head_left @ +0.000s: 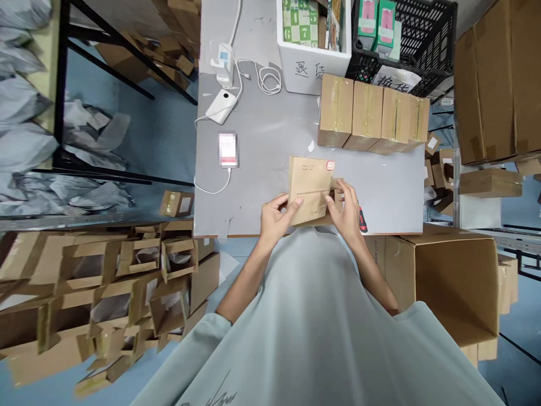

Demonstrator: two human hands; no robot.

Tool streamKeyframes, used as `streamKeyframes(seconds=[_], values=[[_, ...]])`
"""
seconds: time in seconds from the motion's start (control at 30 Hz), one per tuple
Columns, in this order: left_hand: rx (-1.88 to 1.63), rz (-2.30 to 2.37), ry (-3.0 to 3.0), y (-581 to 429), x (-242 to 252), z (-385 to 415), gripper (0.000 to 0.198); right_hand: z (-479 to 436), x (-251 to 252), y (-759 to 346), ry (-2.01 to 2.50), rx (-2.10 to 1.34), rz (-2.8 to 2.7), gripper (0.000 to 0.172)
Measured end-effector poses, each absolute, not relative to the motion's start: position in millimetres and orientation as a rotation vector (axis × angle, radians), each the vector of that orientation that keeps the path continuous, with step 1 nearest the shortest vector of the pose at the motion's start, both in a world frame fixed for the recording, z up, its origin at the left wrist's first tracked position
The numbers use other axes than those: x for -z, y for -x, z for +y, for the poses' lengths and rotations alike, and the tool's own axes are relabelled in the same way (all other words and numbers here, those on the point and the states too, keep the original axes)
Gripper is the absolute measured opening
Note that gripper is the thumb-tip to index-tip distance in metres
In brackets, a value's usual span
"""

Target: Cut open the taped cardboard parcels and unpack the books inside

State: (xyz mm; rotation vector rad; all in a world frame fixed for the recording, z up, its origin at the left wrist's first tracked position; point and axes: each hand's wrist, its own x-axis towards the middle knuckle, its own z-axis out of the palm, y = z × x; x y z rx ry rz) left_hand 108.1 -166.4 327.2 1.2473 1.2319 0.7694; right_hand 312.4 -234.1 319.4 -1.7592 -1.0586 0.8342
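Note:
A small, flat brown cardboard box (310, 189), with printed lines and a red-edged label at its upper right corner, is held at the table's front edge. My left hand (279, 217) grips its left side, thumb on the printed face. At the right side, my right hand (344, 211) has its thumb against the face and its fingers around a brown flap or edge. What is inside or behind the printed face is hidden. Just right of my right hand lies a red-and-black handled tool (362, 220), partly covered by the hand.
Several taped cartons (366, 115) stand in a row at the table's back right, before a white bin (315, 73) and a black crate (435, 45). A phone (229, 149) on a cable and a power bank (222, 107) lie left. A large open carton (456, 287) stands lower right.

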Motion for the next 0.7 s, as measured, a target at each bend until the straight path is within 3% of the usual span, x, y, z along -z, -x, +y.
streamKeyframes(seconds=[0.1,0.23,0.43,0.53,0.7], values=[[-0.809,1.291,-1.455,-116,-326,-174,0.043,-240,-328,-295,1.731,-0.926,-1.136,0.063],[-0.879,1.172,-1.664,-131,-326,-196,0.031,-247,-329,-274,1.788,-1.014,-1.024,0.067],[-0.806,0.934,-1.728,-133,-333,-201,0.031,-243,-316,-298,1.652,-1.123,-0.741,0.073],[-0.824,1.057,-1.640,-121,-333,-182,0.038,-244,-315,-316,1.583,-1.230,-0.698,0.077],[-0.706,1.114,-1.311,-104,-318,-156,0.068,-251,-316,-328,1.462,-1.397,-0.696,0.077]])
